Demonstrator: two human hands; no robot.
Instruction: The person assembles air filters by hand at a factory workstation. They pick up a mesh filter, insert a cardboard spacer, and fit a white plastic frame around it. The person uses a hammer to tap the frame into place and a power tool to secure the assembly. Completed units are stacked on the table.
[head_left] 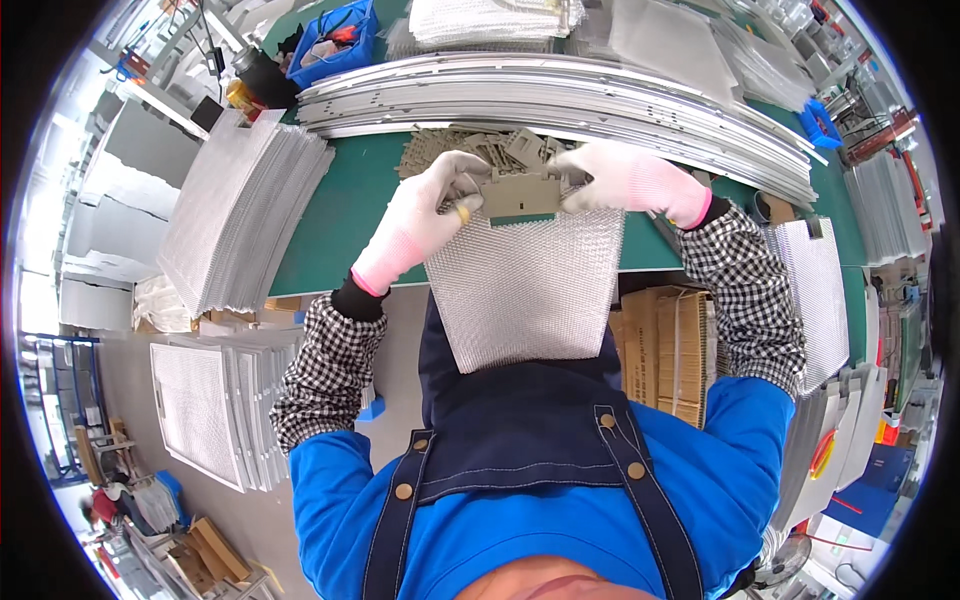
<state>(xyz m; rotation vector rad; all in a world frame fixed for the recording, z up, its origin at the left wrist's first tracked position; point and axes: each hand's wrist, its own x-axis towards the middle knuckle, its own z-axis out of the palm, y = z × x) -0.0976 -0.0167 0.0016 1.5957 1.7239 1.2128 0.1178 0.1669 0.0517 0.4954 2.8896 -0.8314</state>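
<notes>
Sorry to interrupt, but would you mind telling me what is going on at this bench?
A person in white gloves holds a grey-beige plastic clip with both hands, left hand and right hand, at the top edge of a silver mesh filter panel on the green workbench. More clips lie behind, with long curved metal strips beyond and a stack of mesh panels to the left.

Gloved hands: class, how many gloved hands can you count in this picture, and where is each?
2. The left hand grips the left end of the grey plastic piece; the right hand grips its right end, above the mesh panel. No others show.
</notes>
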